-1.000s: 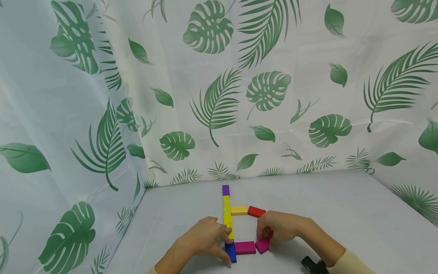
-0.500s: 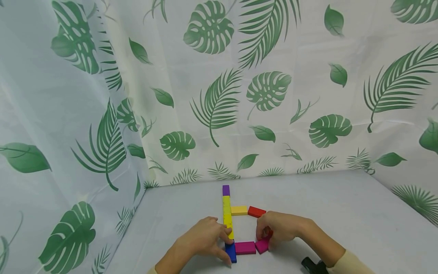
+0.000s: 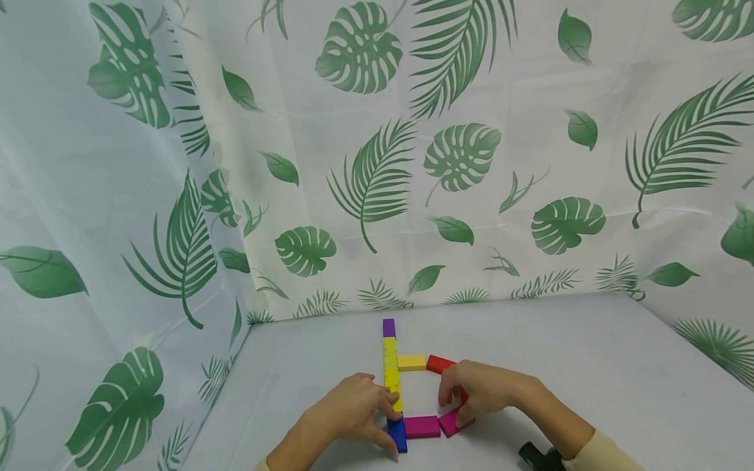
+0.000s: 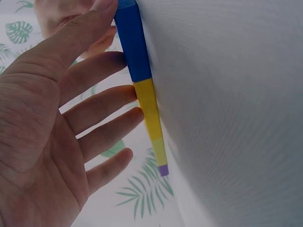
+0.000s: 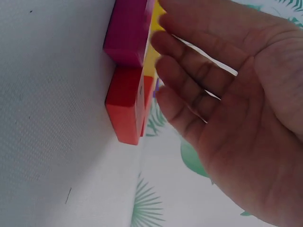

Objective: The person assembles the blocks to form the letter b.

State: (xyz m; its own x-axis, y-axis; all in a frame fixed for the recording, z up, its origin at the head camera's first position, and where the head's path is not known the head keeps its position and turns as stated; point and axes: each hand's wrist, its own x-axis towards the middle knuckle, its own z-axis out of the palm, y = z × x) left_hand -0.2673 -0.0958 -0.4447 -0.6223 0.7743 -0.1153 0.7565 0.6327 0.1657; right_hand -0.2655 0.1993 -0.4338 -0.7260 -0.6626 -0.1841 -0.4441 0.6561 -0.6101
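Coloured rectangular blocks form a line and a loop in the head view. My left hand [image 3: 359, 409] lies at the near end of the line, thumb by the near end of the blue block [image 3: 397, 433], other fingertips along its side and the yellow block [image 4: 150, 111]. At the loop's right side is my right hand [image 3: 485, 389], thumb over a magenta block [image 3: 450, 422] and fingers bent downward. In the right wrist view its fingers [image 5: 182, 80] reach alongside a red block [image 5: 125, 106], with a small gap; the thumb is hidden there.
Another magenta block [image 3: 422, 426] joins the blue one to the loop. An orange-yellow block [image 3: 412, 362] and a red block [image 3: 439, 364] make its far side. A purple block [image 3: 389, 328] ends the line. A black object [image 3: 537, 456] lies by the right sleeve.
My right hand has lifted and shifted slightly, its fingers spread a little from the magenta block, and more of that block shows. The left hand has stayed still.
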